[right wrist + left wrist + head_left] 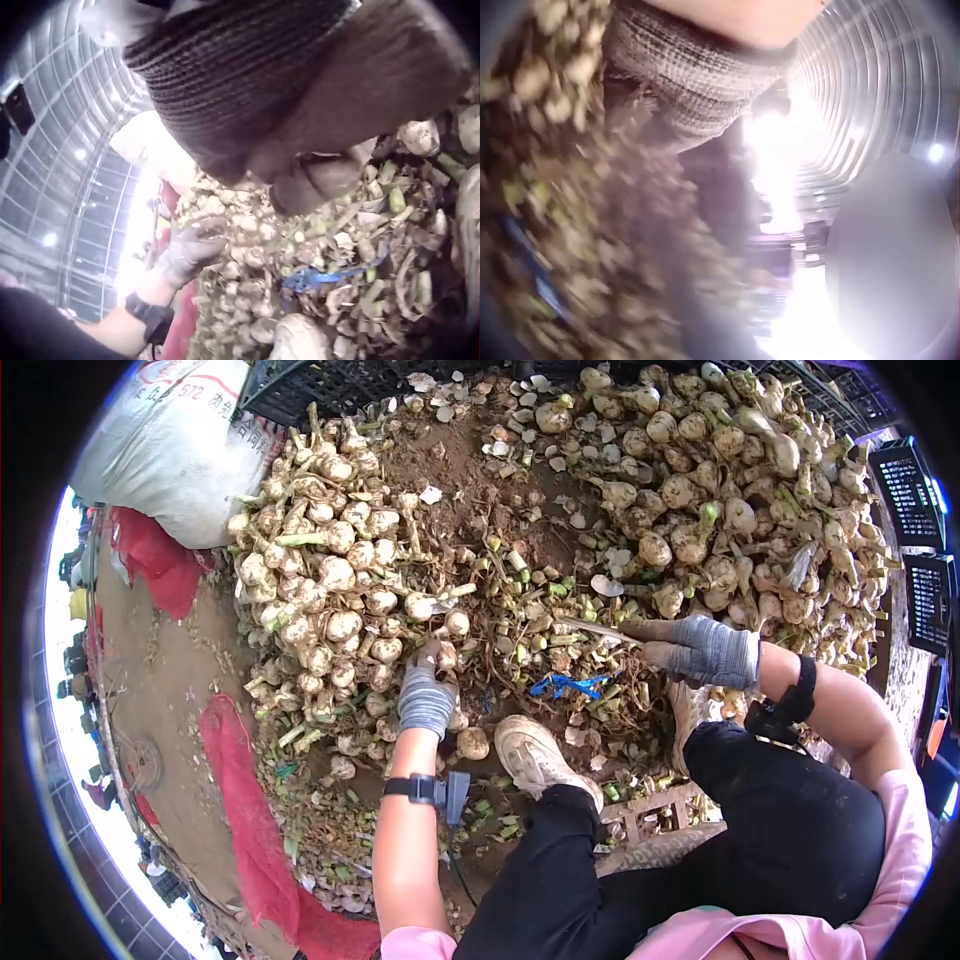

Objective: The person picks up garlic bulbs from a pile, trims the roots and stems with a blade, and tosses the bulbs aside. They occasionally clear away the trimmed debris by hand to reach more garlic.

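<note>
1. Writing: a white sack [165, 445] at upper left bears red print. The digits "572" can be read; the other characters are too small to make out.
2. Hands: two, both gloved in grey knit, each wrist with a black strap.
3. Left hand [428, 695]: its fingers curl round one bulb [445, 656] at the near edge of the left pile [320, 580]. The left wrist view is too blurred to add more.
4. Right hand [700, 650]: closed round the handle end of one thin pale blade [600, 630], which points left over the scraps [520, 620].
5. Garlic: two heaps, the left pile and the right pile [740, 500], with too many bulbs in each to count. The scraps of cut stalk and skin lie on soil between them.
6. Strip [568, 684]: one, blue, lying among the scraps just below the blade.
7. Shoe [535, 755]: one, pale, near the left hand.
8. Crates [905, 485]: three, black, one along the top edge and two at the right.
9. Netting [250, 810]: two red pieces, one under the sack and one at lower left.
</note>
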The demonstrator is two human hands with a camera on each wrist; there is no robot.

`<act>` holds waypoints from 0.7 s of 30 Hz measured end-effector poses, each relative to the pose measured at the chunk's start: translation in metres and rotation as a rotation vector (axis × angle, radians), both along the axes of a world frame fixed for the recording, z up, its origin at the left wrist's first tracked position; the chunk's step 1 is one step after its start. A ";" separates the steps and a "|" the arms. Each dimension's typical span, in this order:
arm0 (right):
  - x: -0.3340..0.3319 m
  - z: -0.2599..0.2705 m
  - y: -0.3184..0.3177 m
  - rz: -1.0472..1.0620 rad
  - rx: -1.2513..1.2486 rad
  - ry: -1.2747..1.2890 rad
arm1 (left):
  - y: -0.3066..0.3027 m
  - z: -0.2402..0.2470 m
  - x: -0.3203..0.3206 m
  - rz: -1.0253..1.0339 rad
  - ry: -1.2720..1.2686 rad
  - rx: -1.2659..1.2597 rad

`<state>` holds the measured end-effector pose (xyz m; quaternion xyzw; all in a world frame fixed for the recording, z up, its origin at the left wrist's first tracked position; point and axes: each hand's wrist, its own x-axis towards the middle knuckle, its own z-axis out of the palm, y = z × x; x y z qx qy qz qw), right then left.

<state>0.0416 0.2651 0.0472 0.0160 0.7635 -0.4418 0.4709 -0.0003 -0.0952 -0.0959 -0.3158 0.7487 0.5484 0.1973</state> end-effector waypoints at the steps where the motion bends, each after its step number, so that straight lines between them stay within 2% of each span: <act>1: 0.004 -0.009 0.000 0.000 0.001 -0.001 | 0.008 -0.005 -0.006 0.534 -0.183 0.337; 2: 0.009 -0.026 0.000 0.027 -0.090 0.168 | 0.007 -0.014 -0.010 0.534 -0.182 0.338; 4: 0.015 -0.044 -0.005 0.062 -0.193 0.437 | -0.001 -0.047 -0.014 0.661 -0.231 0.656; 7: 0.006 -0.017 -0.015 0.146 -0.128 0.345 | 0.002 -0.046 -0.013 0.613 -0.187 0.800; 8: 0.003 -0.007 -0.018 0.170 -0.057 0.345 | 0.004 -0.031 -0.015 0.645 -0.259 0.900; 9: 0.001 0.000 -0.020 0.168 -0.055 0.340 | 0.007 -0.016 -0.013 0.642 -0.346 0.828; 10: 0.000 0.005 -0.022 0.216 -0.035 0.429 | 0.010 -0.003 0.000 0.364 -0.129 0.788; 12: -0.002 0.008 -0.028 0.267 -0.046 0.629 | 0.018 0.032 0.021 0.038 0.084 0.709; 13: -0.004 0.009 -0.032 0.316 -0.052 0.757 | 0.017 0.032 0.024 0.047 0.069 1.080; 15: -0.006 0.007 -0.041 0.368 -0.125 0.944 | 0.014 0.032 0.030 0.039 -0.193 1.771; 16: -0.007 0.009 -0.045 0.369 -0.124 0.945 | 0.013 0.023 0.037 0.093 -0.277 1.646; 18: -0.010 0.016 -0.052 0.415 -0.167 1.054 | 0.040 0.076 0.034 0.028 -0.271 1.456; 21: -0.014 0.026 -0.059 0.510 -0.136 1.011 | 0.064 0.121 0.027 -0.068 -0.286 1.396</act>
